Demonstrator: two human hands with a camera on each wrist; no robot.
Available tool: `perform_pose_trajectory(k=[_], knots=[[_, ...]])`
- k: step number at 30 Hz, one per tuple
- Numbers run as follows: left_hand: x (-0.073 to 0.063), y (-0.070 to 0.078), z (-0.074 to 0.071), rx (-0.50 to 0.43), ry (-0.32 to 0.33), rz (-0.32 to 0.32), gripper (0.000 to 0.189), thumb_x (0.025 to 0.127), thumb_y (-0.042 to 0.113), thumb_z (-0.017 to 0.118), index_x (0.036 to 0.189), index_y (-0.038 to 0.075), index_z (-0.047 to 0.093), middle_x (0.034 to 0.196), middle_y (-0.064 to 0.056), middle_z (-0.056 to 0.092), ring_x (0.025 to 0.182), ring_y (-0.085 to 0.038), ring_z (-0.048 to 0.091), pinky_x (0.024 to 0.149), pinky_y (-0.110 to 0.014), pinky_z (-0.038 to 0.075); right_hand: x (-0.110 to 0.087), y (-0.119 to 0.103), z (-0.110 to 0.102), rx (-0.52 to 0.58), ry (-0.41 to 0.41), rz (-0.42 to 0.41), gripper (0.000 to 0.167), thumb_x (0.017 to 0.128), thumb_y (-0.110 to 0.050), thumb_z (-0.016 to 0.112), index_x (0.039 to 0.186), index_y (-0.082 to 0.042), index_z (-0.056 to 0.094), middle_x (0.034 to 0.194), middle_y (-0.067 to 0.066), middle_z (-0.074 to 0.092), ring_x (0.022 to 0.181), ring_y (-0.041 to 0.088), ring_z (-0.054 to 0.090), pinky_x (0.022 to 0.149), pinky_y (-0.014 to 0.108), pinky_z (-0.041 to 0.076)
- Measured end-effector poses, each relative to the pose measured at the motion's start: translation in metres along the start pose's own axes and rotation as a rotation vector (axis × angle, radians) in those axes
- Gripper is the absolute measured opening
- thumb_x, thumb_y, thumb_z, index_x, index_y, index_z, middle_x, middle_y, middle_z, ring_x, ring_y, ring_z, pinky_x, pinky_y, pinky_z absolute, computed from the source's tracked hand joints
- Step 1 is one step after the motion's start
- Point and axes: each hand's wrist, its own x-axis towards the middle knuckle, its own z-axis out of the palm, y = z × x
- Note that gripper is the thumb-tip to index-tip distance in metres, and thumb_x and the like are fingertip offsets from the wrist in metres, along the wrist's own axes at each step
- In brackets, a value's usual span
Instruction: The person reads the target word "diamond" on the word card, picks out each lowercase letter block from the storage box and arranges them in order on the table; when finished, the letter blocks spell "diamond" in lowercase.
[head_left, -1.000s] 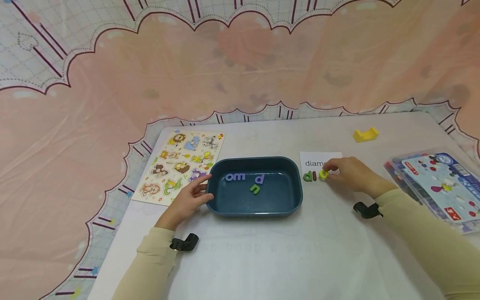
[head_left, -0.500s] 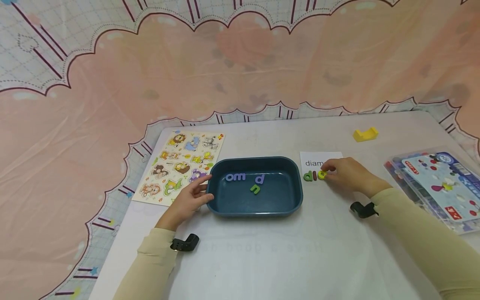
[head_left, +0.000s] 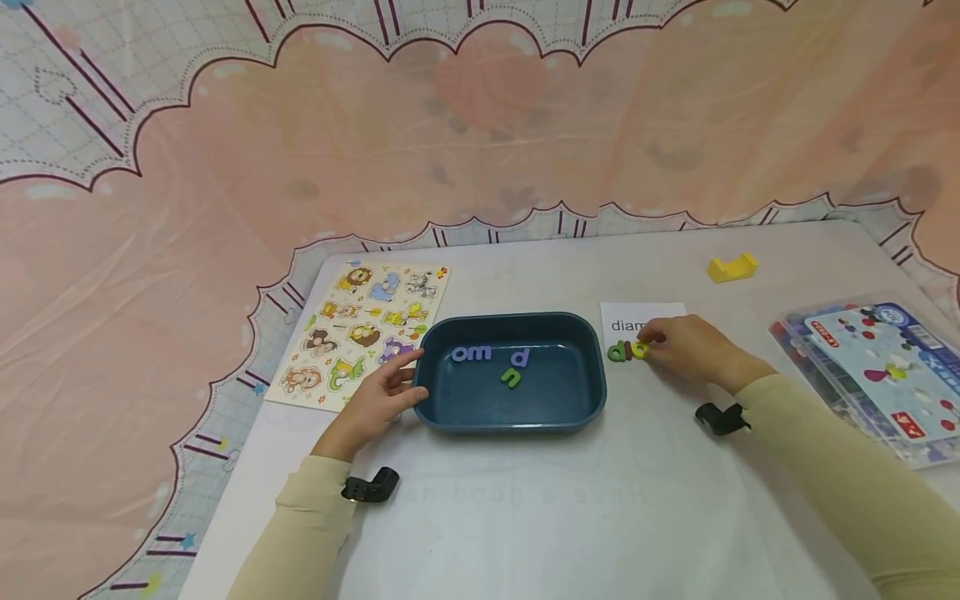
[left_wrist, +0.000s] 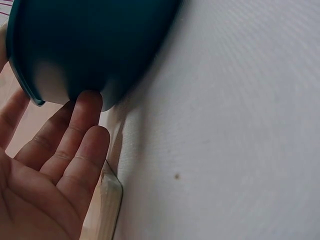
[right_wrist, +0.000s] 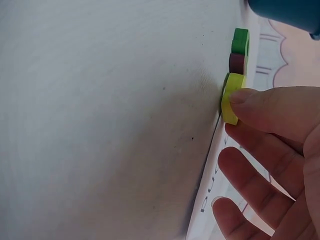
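In the head view my right hand [head_left: 693,350] pinches a small yellow toy letter [head_left: 640,349] at the lower edge of a white word card [head_left: 611,313]. Its thumb lies on the letter's side in the right wrist view. The yellow letter sits right against a dark red letter [right_wrist: 237,63], with a green letter d [head_left: 617,352] beyond it. The hand covers the end of the printed word, leaving "diam" readable. My left hand [head_left: 375,410] rests at the left end of a dark blue tray [head_left: 510,428]; its relaxed fingertips touch the outer wall in the left wrist view.
Purple letters [head_left: 482,353] and a green letter [head_left: 511,378] lie inside the tray. An animal sticker sheet [head_left: 311,321] is at the left. A yellow block [head_left: 732,268] stands at the back right, and a clear plastic box [head_left: 847,392] with a printed cover lies at the right.
My right hand has slid the yellow letter a little to the left, closing the gap to the dark red letter. My left hand and the tray have stayed put.
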Motion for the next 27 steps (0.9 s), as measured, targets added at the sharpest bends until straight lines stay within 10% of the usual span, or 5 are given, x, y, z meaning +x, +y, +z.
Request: perform_pose_trajectory(k=[27], knots=[[-0.0005, -0.0002, 0.0009, 0.005, 0.007, -0.027, 0.064, 0.096, 0.01, 0.067, 0.154, 0.011, 0.04, 0.138, -0.025, 0.054, 0.12, -0.035, 0.059, 0.091, -0.033, 0.051, -0.0004, -0.0015, 0.0029, -0.025, 0.01, 0.005, 0.027, 0.094, -0.01, 0.066, 0.118, 0.001, 0.068, 0.112, 0.02, 0.069, 0.105, 0.037, 0.062, 0.097, 0.057, 0.045]])
